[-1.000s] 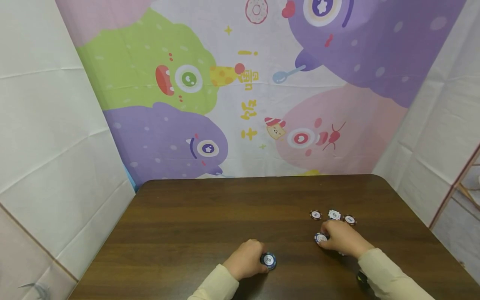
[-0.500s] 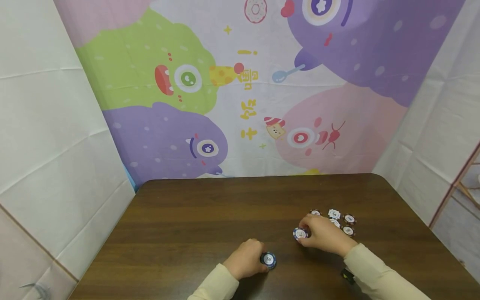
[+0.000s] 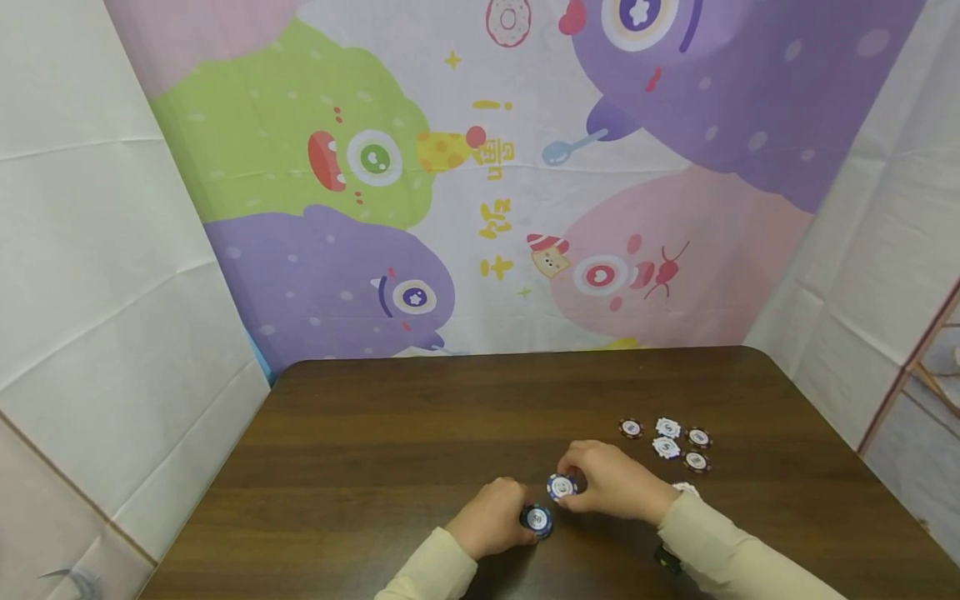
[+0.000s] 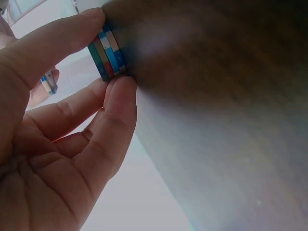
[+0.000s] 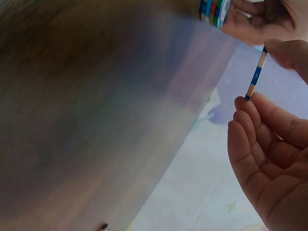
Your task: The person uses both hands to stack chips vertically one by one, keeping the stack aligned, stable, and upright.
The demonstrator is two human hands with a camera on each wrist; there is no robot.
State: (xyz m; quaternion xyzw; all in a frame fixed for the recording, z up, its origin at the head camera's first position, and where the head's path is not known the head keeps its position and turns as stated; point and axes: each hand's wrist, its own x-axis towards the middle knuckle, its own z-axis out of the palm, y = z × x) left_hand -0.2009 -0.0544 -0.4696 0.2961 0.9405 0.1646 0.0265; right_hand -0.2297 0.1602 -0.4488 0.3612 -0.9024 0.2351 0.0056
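My left hand (image 3: pixel 491 518) pinches the edges of a short stack of poker chips (image 3: pixel 537 520) between thumb and fingers, low at the tabletop. Seen edge-on in the left wrist view, the chip stack (image 4: pixel 108 55) has blue, green, red and pale bands. Just to the right, my right hand (image 3: pixel 615 485) grips a single blue-and-white poker chip (image 3: pixel 562 487) by its rim, its face upward. That chip (image 5: pixel 257 73) appears as a thin edge between thumb and fingertips in the right wrist view, apart from the stack (image 5: pixel 215 10) beyond it.
On the dark wooden table (image 3: pixel 360 433), several loose chips lie flat at the right: white chips (image 3: pixel 666 447) and dark-rimmed chips (image 3: pixel 696 461). Another white chip (image 3: pixel 686 488) is partly covered by the right sleeve (image 3: pixel 720 533). A cartoon-printed cloth (image 3: pixel 480 317) hangs behind the table.
My right hand has carried the blue-and-white chip leftward from the loose chips to beside the stack, uncovering chips behind it. My left hand has stayed in place on the stack.
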